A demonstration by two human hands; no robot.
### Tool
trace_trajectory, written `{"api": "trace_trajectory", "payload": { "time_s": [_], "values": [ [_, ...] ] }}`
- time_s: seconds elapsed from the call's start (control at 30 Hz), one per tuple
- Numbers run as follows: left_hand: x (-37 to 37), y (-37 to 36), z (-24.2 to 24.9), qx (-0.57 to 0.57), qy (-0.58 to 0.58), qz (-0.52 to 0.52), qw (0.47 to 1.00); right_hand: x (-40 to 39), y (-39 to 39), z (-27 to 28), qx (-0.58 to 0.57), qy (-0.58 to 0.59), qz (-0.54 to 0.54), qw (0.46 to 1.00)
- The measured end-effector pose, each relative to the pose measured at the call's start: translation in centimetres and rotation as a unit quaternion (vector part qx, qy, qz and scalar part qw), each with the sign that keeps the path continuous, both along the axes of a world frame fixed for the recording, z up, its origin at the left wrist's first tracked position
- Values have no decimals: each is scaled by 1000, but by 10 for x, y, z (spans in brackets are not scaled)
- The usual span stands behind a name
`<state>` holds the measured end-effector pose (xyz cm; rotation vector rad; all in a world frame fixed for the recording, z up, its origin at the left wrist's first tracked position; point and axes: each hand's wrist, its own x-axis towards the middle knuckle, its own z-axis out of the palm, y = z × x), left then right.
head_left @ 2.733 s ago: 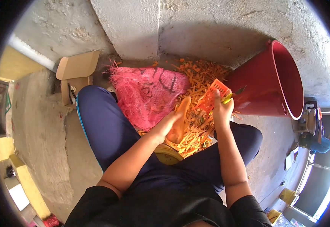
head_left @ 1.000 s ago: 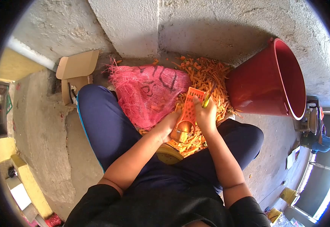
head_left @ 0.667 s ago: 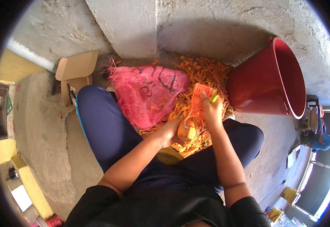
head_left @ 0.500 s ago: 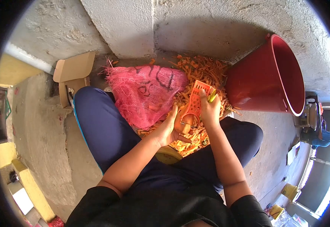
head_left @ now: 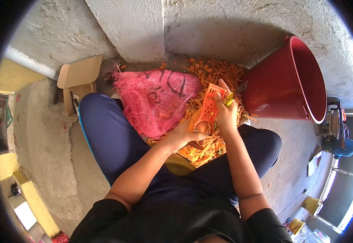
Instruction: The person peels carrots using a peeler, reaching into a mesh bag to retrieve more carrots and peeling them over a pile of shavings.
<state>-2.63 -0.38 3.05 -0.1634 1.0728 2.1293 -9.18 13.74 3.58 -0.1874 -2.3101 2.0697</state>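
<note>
The carrot (head_left: 201, 127) is in the middle of the scene, over the heap of peelings (head_left: 203, 156), with the near end of the orange peeler (head_left: 210, 106) across it; whether the blade touches the skin is too small to tell. The left hand (head_left: 181, 135) grasps the carrot from the left and near side, palm curved around it, some fingers hidden. The right hand (head_left: 227, 117) is clenched on the peeler, thumb along its perforated handle, and also grips a knife (head_left: 230, 99) by its yellow handle, the blade pointing far and right.

To peel well, I would keep the blade flat on the skin, stroke lengthwise with light, even pressure, and turn the carrot a little between strokes. The left fingers should stay behind the blade's path, and the knife point should be kept turned away from them; setting the knife down would probably make the grip surer.

Farther out, a pink sack (head_left: 158, 101) lies to the left, a red bucket (head_left: 273, 83) stands far right, and a yellow tub (head_left: 179, 167) sits at the near side, partly covered.
</note>
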Motion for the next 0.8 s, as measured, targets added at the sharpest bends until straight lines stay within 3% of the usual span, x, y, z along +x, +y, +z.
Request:
{"api": "trace_trajectory", "payload": {
  "time_s": [0.17, 0.27, 0.3, 0.37, 0.4, 0.5, 0.57, 0.6, 0.77, 0.8],
  "values": [
    [3, 3, -7, -9, 51, 18, 998, 1, 8, 12, -69, -113, 45, 990],
    [3, 2, -4, -20, 33, 8, 999, 2, 10, 19, 9, -152, 26, 988],
    [3, 1, -2, -22, 17, 1, 1000, 0, 14, 9, -16, -115, -16, 993],
    [10, -3, -17, -146, 166, -66, 973, -14, 29, -19, -67, -39, -99, 992],
    [14, -4, -22, -205, 238, -99, 944, -21, 37, -7, -156, -15, -117, 981],
    [20, 3, -5, -170, 237, -68, 954, -27, 49, 18, -209, 13, -88, 974],
    [19, 5, -18, -135, 204, -40, 969, -37, 77, -13, -158, 49, -145, 976],
    [17, 5, -21, -113, 181, -35, 976, -30, 65, 13, -182, 35, -133, 974],
    [12, 0, -29, 84, -56, -7, 995, -30, 66, 10, -177, 50, -172, 968],
    [12, 0, -26, 66, -45, -12, 997, -27, 58, 18, -177, 46, -175, 967]
  ]
}}
